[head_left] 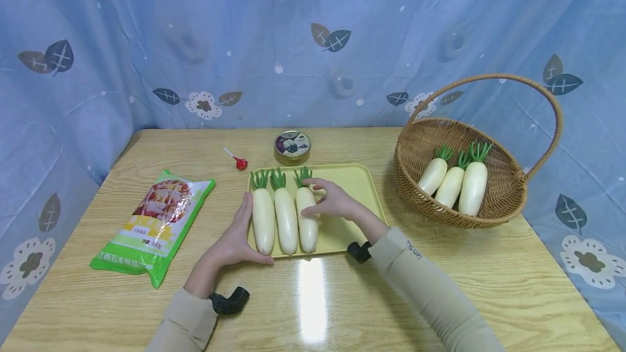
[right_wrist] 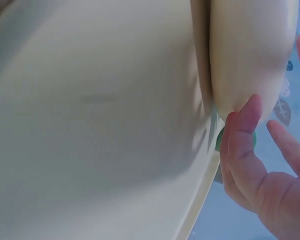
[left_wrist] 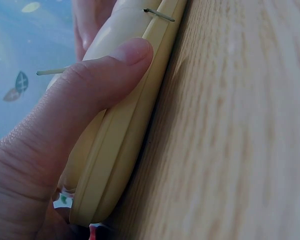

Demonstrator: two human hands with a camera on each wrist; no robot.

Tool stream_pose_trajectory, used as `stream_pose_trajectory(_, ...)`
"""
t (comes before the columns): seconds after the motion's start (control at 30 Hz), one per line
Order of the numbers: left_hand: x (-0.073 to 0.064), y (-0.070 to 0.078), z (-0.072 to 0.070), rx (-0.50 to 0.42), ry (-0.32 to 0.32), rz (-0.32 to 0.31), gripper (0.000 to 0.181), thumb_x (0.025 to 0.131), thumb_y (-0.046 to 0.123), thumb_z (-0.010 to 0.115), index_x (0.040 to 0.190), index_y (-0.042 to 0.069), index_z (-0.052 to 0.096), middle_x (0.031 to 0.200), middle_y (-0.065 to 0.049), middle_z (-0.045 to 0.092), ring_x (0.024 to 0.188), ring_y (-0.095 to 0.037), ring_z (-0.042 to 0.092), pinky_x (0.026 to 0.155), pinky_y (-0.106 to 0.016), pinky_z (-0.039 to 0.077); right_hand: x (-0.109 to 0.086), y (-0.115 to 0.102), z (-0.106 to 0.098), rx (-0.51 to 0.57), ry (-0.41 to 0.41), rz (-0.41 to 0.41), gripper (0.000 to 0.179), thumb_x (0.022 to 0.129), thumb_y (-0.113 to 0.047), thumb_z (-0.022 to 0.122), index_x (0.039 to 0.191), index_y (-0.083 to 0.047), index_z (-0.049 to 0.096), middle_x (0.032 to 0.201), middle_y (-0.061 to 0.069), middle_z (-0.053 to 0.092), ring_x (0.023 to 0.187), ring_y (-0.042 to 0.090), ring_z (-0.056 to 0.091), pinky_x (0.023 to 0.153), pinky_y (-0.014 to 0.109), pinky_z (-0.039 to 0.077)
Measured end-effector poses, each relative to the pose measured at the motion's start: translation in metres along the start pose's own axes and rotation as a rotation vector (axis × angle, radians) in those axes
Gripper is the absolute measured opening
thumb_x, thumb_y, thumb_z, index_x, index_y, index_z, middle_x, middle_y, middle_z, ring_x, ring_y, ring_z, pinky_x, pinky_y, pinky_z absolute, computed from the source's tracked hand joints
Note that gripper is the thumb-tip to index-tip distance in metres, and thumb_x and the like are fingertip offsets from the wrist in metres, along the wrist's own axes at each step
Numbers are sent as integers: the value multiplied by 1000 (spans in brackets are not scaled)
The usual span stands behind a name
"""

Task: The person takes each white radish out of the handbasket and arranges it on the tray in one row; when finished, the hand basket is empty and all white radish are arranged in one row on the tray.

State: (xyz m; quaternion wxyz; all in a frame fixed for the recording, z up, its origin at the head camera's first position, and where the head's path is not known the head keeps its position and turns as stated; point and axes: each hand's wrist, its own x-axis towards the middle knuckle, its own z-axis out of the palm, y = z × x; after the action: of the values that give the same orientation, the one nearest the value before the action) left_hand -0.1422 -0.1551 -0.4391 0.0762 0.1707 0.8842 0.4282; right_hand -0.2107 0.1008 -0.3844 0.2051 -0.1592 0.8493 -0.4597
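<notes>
Three white radishes with green tops, a left one (head_left: 263, 221), a middle one (head_left: 286, 220) and a right one (head_left: 307, 219), lie side by side on a yellow tray (head_left: 349, 194). My left hand (head_left: 237, 239) spans the tray's near left corner. Its fingers lie along the left side by the left radish, and its thumb (left_wrist: 102, 80) rests on the front rim. Over the right radish is my right hand (head_left: 332, 200), fingers spread and loosely bent. In the right wrist view a fingertip (right_wrist: 251, 110) appears to touch that radish near its top.
A wicker basket (head_left: 508, 205) with a tall handle holds three more radishes at the right. Behind the tray stands a round tin (head_left: 292, 147), with a red lollipop (head_left: 241, 163) to its left. A green food bag (head_left: 156, 221) lies at the left.
</notes>
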Motion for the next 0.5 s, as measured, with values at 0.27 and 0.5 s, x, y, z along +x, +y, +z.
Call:
stream_pose_trajectory(0.27, 0, -1, 1, -2, -1, 2, 148, 46, 45, 88, 144, 6, -16, 150, -17, -15, 136, -34, -7, 108, -53, 7, -4, -2, -4, -14, 1, 8, 75, 73, -19, 78, 138, -13, 40, 136, 23, 38, 94, 30, 58, 72, 32, 51)
stream_pose_trajectory(0.5, 0, 0, 0, -3, 1, -3, 148, 46, 46, 88, 144, 5, -15, 150, -16, -16, 137, -33, -8, 108, -52, 7, -12, -6, -12, -22, -4, 1, 73, 76, -23, 75, 139, -15, 39, 136, 21, 37, 97, 30, 58, 74, 34, 51)
